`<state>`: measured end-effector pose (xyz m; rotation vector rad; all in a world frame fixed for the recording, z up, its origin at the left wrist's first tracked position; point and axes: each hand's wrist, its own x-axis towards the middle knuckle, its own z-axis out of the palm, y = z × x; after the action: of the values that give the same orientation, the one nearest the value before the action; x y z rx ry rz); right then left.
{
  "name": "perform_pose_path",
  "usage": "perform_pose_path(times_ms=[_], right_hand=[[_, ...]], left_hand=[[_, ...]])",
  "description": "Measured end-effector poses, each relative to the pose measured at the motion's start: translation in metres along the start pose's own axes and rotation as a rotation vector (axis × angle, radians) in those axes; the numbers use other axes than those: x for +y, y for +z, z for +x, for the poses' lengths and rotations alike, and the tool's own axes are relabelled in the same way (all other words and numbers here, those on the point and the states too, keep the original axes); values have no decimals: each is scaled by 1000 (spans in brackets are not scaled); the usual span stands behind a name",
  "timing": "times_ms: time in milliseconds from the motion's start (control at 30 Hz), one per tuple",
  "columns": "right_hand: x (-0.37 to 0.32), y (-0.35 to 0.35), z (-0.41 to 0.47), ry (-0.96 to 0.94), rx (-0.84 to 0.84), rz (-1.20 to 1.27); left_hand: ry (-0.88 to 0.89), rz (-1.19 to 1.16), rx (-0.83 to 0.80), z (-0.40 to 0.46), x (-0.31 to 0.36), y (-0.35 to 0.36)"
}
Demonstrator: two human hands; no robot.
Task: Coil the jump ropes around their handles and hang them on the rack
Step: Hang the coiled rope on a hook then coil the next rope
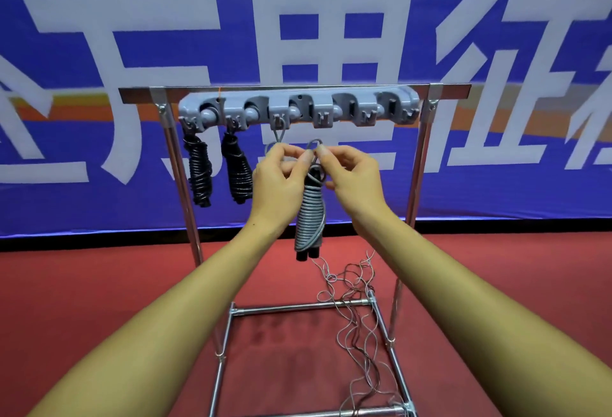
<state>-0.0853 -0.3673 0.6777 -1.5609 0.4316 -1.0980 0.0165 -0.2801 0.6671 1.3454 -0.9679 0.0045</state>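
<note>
Grey jump rope (309, 218), coiled round its handles, hangs just below the rack's third hook (277, 118), its loop over the hook while left hand (276, 178) and right hand (351, 178) pinch the top strands, probably to settle it beside two black ropes (215, 171).

Both hands pinch grey rope loops in front of the rack (420, 158): the left hand (276, 173) and right hand (352, 173) hold up a coiled grey rope (309, 218), one loop caught on the third hook (277, 118). Two coiled black ropes (218, 171) hang left of it. Loose cords (357, 314) lie on the red floor (99, 284).
</note>
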Motion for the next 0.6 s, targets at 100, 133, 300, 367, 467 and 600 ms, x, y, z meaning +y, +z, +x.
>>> perform_pose_path(times_ms=[100,133,300,367,467,600], right_hand=[[-13,6,21,-15,56,-7],[-16,6,28,-9,75,-9],[-17,5,53,58,177,-54],[-12,3,57,80,184,-27],[-1,0,59,104,154,-50],[10,-5,58,73,110,-62]], left_hand=[[3,50,56,25,7,11],[2,61,71,33,11,15],[-40,141,116,62,19,34],[-67,175,106,65,15,38],[-93,202,65,59,5,39],[-72,93,3,58,-10,38]])
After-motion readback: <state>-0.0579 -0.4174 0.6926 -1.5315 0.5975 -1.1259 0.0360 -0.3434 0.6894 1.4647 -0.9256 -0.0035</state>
